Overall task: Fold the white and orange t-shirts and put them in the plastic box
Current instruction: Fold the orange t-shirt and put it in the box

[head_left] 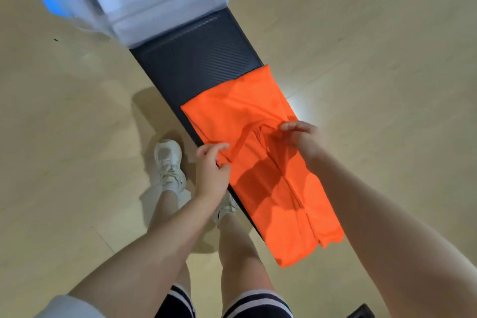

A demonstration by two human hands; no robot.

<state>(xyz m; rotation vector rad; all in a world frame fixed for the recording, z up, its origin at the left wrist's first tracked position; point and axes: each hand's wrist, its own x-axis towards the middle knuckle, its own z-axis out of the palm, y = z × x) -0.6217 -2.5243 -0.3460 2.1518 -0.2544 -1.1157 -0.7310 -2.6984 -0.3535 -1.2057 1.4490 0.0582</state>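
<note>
The orange t-shirt (260,162) lies on the bench (193,64). The left hand (210,170) and right hand (304,137) each pinch its collar edge.

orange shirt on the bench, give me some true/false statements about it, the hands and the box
1. The orange t-shirt lies on the dark bench. True.
2. Only the left hand touches the shirt. False: the right hand pinches it too, both near the collar.
3. The plastic box sits at the far end of the bench. True.
4. The orange shirt is already in the box. False: it is still on the bench, apart from the box.
5. Something white lies inside the box. True.
6. The person stands barefoot. False: a white shoe shows on the floor.
</note>
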